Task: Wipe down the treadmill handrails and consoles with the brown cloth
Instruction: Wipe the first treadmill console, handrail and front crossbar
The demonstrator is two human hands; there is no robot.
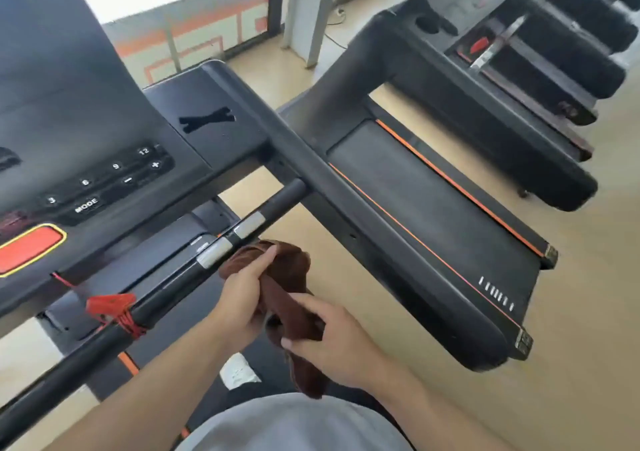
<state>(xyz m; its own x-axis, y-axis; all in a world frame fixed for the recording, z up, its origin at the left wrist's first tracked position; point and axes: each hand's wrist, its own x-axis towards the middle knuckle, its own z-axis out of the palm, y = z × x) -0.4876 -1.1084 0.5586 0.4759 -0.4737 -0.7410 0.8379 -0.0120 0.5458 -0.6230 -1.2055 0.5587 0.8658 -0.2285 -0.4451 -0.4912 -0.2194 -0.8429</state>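
Two hands share the brown cloth (277, 298) in the head view, the only view, a little below frame centre. Left hand (242, 298): fingers curled round the upper bunch of cloth, thumb laid along it toward 1 o'clock. Right hand (332, 336): fingers pinching the lower fold, a loose tail hanging toward 6 o'clock. The cloth's upper end sits just beside the front crossbar (166, 281), near the silver pulse pads (214, 251); whether it actually touches the bar cannot be told.

The crossbar runs from 8 o'clock up toward 1 o'clock. A red safety clip (110, 307) with its cord is wound round it at 9 o'clock from the hands. The console (90, 160), with its number keys, MODE button and red stop key, fills the 10 o'clock quarter. The right handrail (398, 243) slants from centre toward 4 o'clock. A second treadmill (485, 87) stands at 1 o'clock, well apart from the hands.

Progress, as a judgement: no wet streak or clean band shows on any surface, so what has been wiped cannot be read. With both hands on the cloth it looks like a re-fold or re-grip, not a stroke. Assume the crossbar is in hand, with the side handrail, the console and the neighbouring machine possibly left.
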